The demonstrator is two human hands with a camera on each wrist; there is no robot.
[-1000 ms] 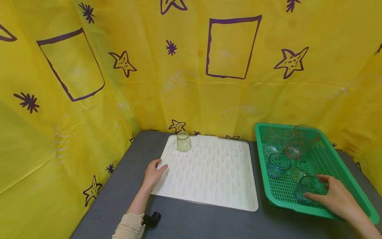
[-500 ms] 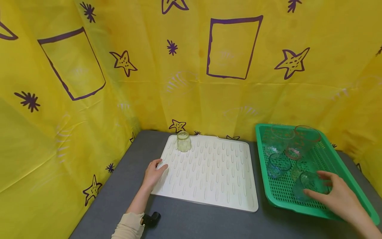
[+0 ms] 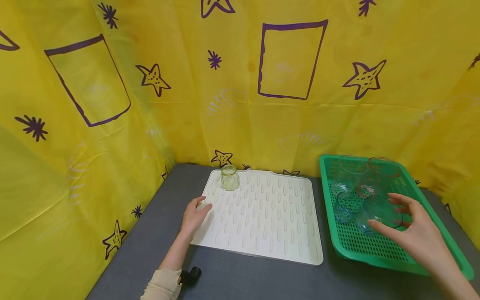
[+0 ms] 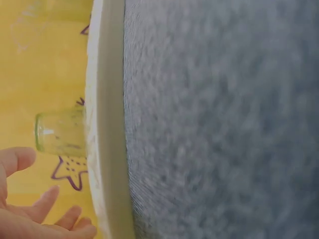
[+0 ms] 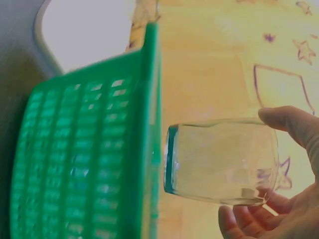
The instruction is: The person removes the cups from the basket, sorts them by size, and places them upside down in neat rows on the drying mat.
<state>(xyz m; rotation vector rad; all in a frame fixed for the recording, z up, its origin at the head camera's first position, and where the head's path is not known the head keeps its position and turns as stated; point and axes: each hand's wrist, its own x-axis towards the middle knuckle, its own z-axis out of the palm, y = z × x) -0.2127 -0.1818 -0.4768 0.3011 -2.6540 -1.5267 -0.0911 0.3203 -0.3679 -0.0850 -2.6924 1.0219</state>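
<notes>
My right hand [image 3: 416, 227] grips a pale blue glass tumbler [image 3: 376, 212] near its rim, thumb on one side and fingers on the other. In the right wrist view the tumbler [image 5: 219, 162] shows a thick teal base, above the rim of the green basket [image 5: 149, 99]. My left hand [image 3: 194, 216] lies relaxed at the left edge of a white ribbed drying mat [image 3: 262, 221], holding nothing. On the mat's back left corner stands an upside-down yellowish glass [image 3: 230, 178], also in the left wrist view, where the glass [image 4: 60, 132] appears beyond my fingers.
The green basket [image 3: 330, 212] stands right of the mat on a dark grey table [image 3: 232, 277]. Inside it are a blue glass [image 3: 343, 210], a tall clear glass [image 3: 348, 171] and a reddish-rimmed glass [image 3: 386, 168]. A yellow patterned curtain [image 3: 225, 125] hangs close behind and at the left.
My right hand has raised the pale blue tumbler from the basket's near part and moved it up and left. The left hand stays practically still.
</notes>
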